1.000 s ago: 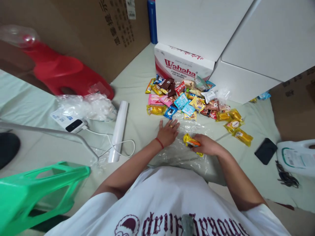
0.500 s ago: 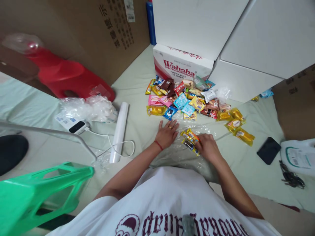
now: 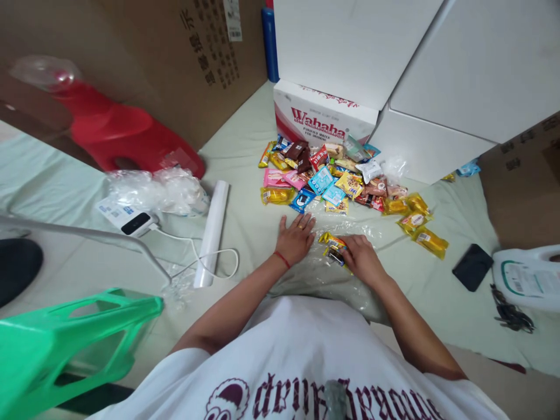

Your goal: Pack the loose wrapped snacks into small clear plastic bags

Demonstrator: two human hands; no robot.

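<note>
My left hand lies flat with fingers spread on a clear plastic bag spread over the pale green cloth. My right hand curls its fingers over the right end of a few yellow and dark wrapped snack packets, which rest on the bag. The fingertips are partly hidden. Beyond both hands lies a heap of wrapped snacks in blue, pink, brown, red and yellow. Several yellow-wrapped snacks trail off from its right side.
Behind the heap stands a white Wahaba-marked box. At left are a red jug, crumpled plastic, a white roll, a cabled device and a green stool. At right lie a black pouch, white jug and keys.
My right hand has shifted slightly left and covers more of the yellow and dark packets. My left hand stays in place. The view has turned a little.
</note>
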